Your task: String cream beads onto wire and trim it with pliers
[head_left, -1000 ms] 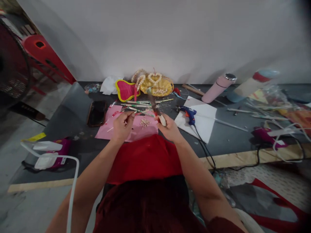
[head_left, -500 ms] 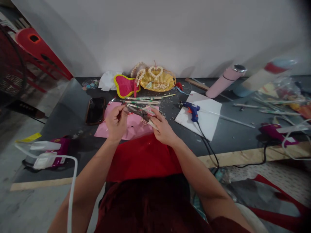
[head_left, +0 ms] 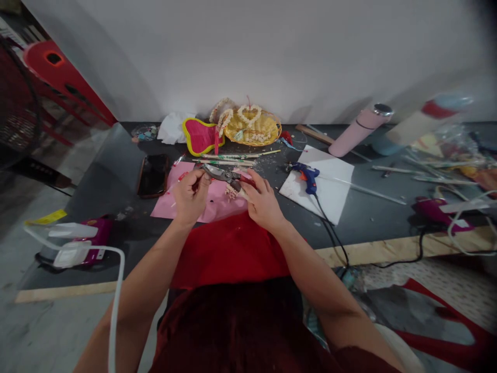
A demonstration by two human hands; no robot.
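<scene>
A pair of pruning shears (head_left: pixel 223 174) with metal blades and a red handle is held in my right hand (head_left: pixel 264 204), its fingers wrapped round the grip. The blades point left, toward my left hand (head_left: pixel 190 194). That hand is closed in a pinch beside the blade tip; whatever its fingertips hold is too small to make out. Beneath both hands lies a pink sheet (head_left: pixel 212 210) with small beige pieces (head_left: pixel 231 192) on it. Just beyond the blades, several thin printed sticks (head_left: pixel 233 156) lie across the table.
Behind the sticks stand a yellow basket (head_left: pixel 272 127) and a pink butterfly-shaped piece (head_left: pixel 200 135). A phone (head_left: pixel 153 176) lies at left. At right are a blue glue gun (head_left: pixel 308 176) on a white board (head_left: pixel 336 199), its cord over the edge, and a pink bottle (head_left: pixel 361 129).
The shears have turned in my right hand, so the red handle and the blades show more clearly. My left hand has shifted slightly to the right, still pinched.
</scene>
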